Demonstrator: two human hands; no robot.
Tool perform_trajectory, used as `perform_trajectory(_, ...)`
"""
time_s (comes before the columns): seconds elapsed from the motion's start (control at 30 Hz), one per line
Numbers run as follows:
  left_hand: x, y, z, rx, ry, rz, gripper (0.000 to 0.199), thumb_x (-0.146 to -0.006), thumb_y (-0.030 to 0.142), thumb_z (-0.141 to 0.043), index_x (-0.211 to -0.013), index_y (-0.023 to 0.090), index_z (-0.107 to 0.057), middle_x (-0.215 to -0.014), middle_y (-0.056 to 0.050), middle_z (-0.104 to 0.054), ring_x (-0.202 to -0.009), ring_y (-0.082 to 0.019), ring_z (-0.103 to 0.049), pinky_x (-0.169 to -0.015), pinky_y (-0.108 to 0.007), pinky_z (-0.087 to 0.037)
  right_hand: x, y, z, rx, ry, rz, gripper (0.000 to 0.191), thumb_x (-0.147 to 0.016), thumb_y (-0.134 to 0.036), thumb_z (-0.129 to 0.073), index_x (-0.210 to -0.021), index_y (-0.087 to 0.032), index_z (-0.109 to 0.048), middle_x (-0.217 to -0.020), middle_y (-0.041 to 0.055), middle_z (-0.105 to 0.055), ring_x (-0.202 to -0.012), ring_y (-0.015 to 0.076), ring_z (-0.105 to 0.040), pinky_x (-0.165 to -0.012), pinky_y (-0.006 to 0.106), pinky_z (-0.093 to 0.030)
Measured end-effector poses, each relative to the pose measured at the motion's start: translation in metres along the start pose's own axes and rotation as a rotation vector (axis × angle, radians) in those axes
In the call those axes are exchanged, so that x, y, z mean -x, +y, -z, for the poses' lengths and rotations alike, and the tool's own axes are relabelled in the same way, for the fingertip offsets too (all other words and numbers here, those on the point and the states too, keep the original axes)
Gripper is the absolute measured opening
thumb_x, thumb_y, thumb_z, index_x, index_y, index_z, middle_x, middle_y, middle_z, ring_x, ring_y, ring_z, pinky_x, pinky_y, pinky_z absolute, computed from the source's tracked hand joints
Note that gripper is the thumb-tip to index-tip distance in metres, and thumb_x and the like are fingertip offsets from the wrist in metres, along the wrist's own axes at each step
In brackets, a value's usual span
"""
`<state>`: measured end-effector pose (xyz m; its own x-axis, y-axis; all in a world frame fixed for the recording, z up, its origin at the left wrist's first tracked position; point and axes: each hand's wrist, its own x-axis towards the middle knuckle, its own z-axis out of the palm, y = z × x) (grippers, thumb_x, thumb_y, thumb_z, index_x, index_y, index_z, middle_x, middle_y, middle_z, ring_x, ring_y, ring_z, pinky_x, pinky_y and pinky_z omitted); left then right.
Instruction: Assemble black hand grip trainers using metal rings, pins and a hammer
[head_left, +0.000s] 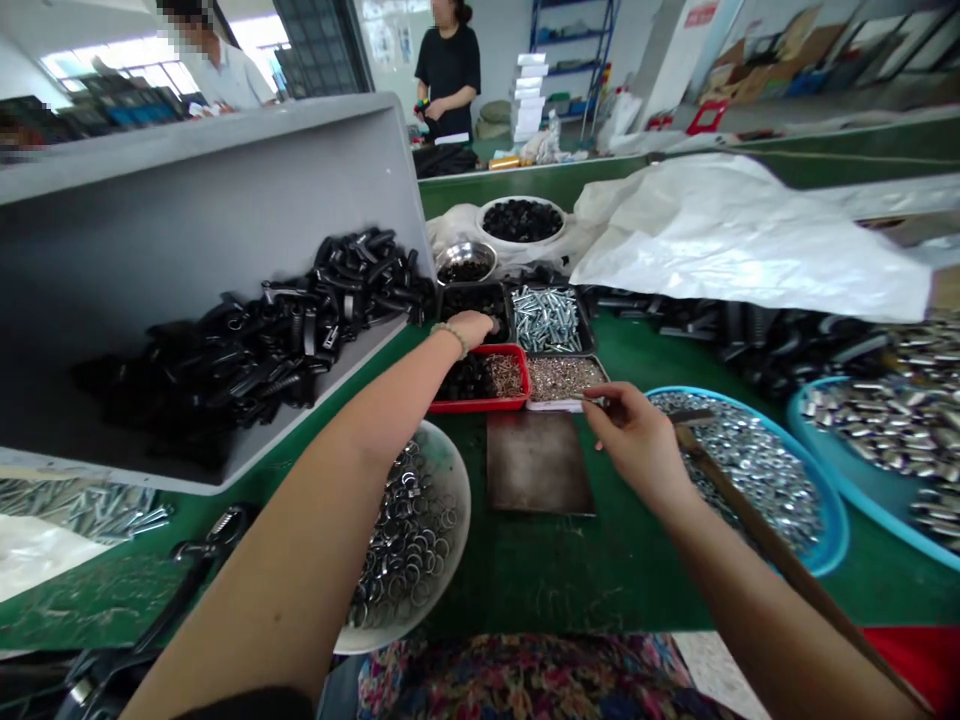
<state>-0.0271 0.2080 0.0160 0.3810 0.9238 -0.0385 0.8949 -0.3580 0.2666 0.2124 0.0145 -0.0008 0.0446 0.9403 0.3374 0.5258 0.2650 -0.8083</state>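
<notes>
My left hand (472,326), with a beaded bracelet at the wrist, reaches into a black tray (504,292) of small dark parts. Its fingers are curled down among them, and whatever they grip is hidden. Close to the front right corner of a shallow tray of small brass-coloured pieces (564,378), my right hand (634,435) is closed in a pinch. Something small and shiny seems to be at its fingertips, too small to name. A red tray (480,406) holds black parts and small coppery pieces. Silver screws (546,318) fill the tray behind. A flat metal plate (538,465) lies between my forearms.
A large grey bin (300,180) of black handle-like parts tilts at left. Before me stands a white bowl (459,500) of metal rings. Right are a hammer (720,480) across a blue basin (832,545) and another basin (806,410). Two people stand beyond.
</notes>
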Motion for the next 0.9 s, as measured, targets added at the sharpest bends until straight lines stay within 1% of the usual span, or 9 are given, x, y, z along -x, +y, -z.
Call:
perform_trajectory(0.13, 0.023, 0.012, 0.000, 0.137, 0.104, 0.063, 0.031, -0.081, 0.009, -0.053, -0.108, 0.014, -0.068, -0.103, -0.009, -0.070, -0.088, -0.017, -0.065, -0.085, -0.028, -0.049, 0.022, 0.007, 0.006, -0.040, 0.064, 0.006, 0.022, -0.087, -0.030, -0.058, -0.105, -0.021, -0.065, -0.079, 0.0022, -0.067, -0.061, 0.0147, -0.059, -0.057, 0.028, -0.049)
perform_trajectory(0.23, 0.070, 0.047, -0.012, 0.820, 0.169, 0.146, 0.029, -0.087, 0.015, -0.051, -0.112, 0.012, -0.064, -0.099, -0.009, -0.070, -0.079, -0.012, -0.065, -0.081, -0.028, -0.052, 0.028, 0.000, -0.001, -0.023, 0.127, 0.155, 0.018, -0.086, -0.028, -0.060, -0.101, -0.021, -0.065, -0.086, 0.0036, -0.070, -0.070, 0.0157, -0.064, -0.064, 0.029, -0.053)
perform_trajectory(0.3, 0.111, 0.076, -0.025, 1.394, 0.054, 0.188, 0.026, -0.084, 0.022, -0.060, -0.108, 0.014, -0.066, -0.096, -0.007, -0.070, -0.079, -0.012, -0.066, -0.083, -0.030, -0.053, 0.033, -0.008, -0.008, 0.011, 0.126, 0.262, 0.015, -0.086, -0.027, -0.061, -0.099, -0.022, -0.065, -0.089, 0.0041, -0.071, -0.074, 0.0160, -0.065, -0.068, 0.029, -0.054)
perform_trajectory(0.37, 0.149, 0.101, -0.039, 1.716, -0.044, 0.234, 0.024, -0.080, 0.022, -0.067, -0.102, 0.014, -0.068, -0.094, -0.006, -0.071, -0.079, -0.012, -0.066, -0.085, -0.031, -0.052, 0.040, -0.013, -0.013, 0.043, 0.099, 0.338, 0.012, -0.086, -0.025, -0.060, -0.097, -0.022, -0.064, -0.087, 0.0037, -0.070, -0.072, 0.0157, -0.065, -0.067, 0.028, -0.054)
perform_trajectory(0.47, 0.188, 0.125, -0.056, 1.923, -0.032, 0.283, 0.023, -0.073, 0.021, -0.074, -0.094, 0.014, -0.071, -0.091, -0.005, -0.071, -0.081, -0.012, -0.066, -0.089, -0.032, -0.050, 0.049, -0.014, -0.018, 0.096, 0.082, 0.424, 0.011, -0.086, -0.021, -0.060, -0.096, -0.021, -0.063, -0.079, 0.0028, -0.068, -0.068, 0.0154, -0.064, -0.064, 0.028, -0.053)
perform_trajectory(0.63, 0.210, 0.138, -0.073, 1.935, 0.014, 0.213, 0.044, -0.062, 0.015, -0.081, -0.105, 0.017, -0.070, -0.096, -0.003, -0.072, -0.093, -0.014, -0.064, -0.098, -0.035, -0.043, 0.064, -0.002, -0.019, 0.221, -0.017, 0.657, 0.019, -0.087, -0.017, -0.057, -0.104, -0.021, -0.064, -0.078, 0.0055, -0.065, -0.073, 0.0197, -0.061, -0.070, 0.035, -0.052)
perform_trajectory(0.73, 0.225, 0.139, -0.077, 1.930, -0.013, 0.203, 0.045, -0.062, 0.015, -0.081, -0.105, 0.018, -0.069, -0.095, -0.002, -0.072, -0.092, -0.015, -0.065, -0.095, -0.035, -0.045, 0.077, 0.005, -0.019, 0.009, -0.130, 0.486, 0.030, -0.087, -0.024, -0.060, -0.117, -0.024, -0.059, -0.087, 0.0059, -0.064, -0.080, 0.0198, -0.060, -0.074, 0.036, -0.052)
perform_trajectory(0.8, 0.238, 0.138, -0.076, 1.971, -0.110, 0.249, 0.037, -0.065, 0.017, -0.080, -0.101, 0.016, -0.069, -0.091, -0.003, -0.072, -0.085, -0.014, -0.067, -0.089, -0.032, -0.049, 0.086, 0.006, -0.019, -0.311, -0.208, 0.209, 0.033, -0.085, -0.036, -0.063, -0.116, -0.026, -0.057, -0.089, 0.0042, -0.062, -0.078, 0.0182, -0.061, -0.068, 0.033, -0.053)
perform_trajectory(0.9, 0.255, 0.139, -0.074, 2.050, -0.261, 0.303, 0.028, -0.068, 0.018, -0.079, -0.094, 0.014, -0.069, -0.085, -0.005, -0.072, -0.078, -0.013, -0.068, -0.081, -0.027, -0.052, 0.096, 0.003, -0.019, -0.763, -0.366, -0.218, 0.027, -0.082, -0.047, -0.065, -0.093, -0.024, -0.057, -0.069, -0.0016, -0.057, -0.058, 0.0129, -0.056, -0.054, 0.026, -0.049)
